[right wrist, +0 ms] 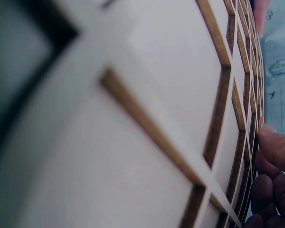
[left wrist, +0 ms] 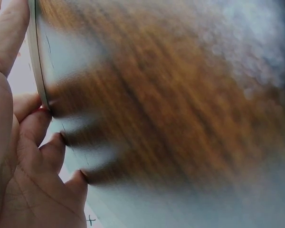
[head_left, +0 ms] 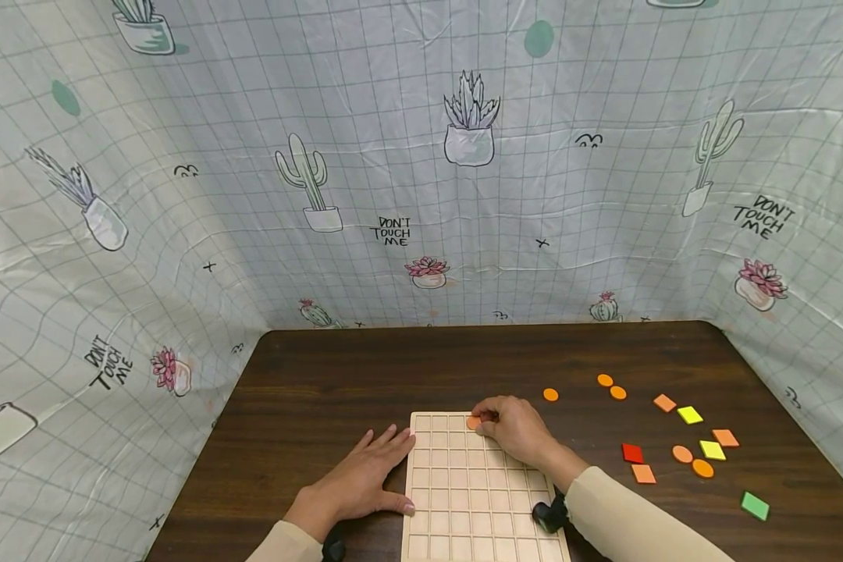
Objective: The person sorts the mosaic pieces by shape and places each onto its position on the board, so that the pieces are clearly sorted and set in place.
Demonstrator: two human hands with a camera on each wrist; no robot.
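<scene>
A pale wooden grid board (head_left: 458, 478) with square cells lies on the dark table. At its far row, my right hand (head_left: 516, 429) pinches a light orange disc (head_left: 474, 422) between thumb and fingers, over a cell near the middle. My left hand (head_left: 361, 480) rests by the board's left side, fingers spread and straight, with the thumb and fingertips against the edge. The left wrist view has those fingers beside the board's thin edge (left wrist: 37, 61). In the right wrist view the grid's raised ridges (right wrist: 152, 128) fill most of the picture, hiding the disc almost wholly.
To the right on the table (head_left: 323, 375) lie loose pieces: several orange discs (head_left: 551, 395), orange squares (head_left: 643, 474), yellow squares (head_left: 690, 414), a red square (head_left: 632, 453) and a green square (head_left: 755, 506). A patterned curtain (head_left: 365, 179) hangs around the table's back and sides.
</scene>
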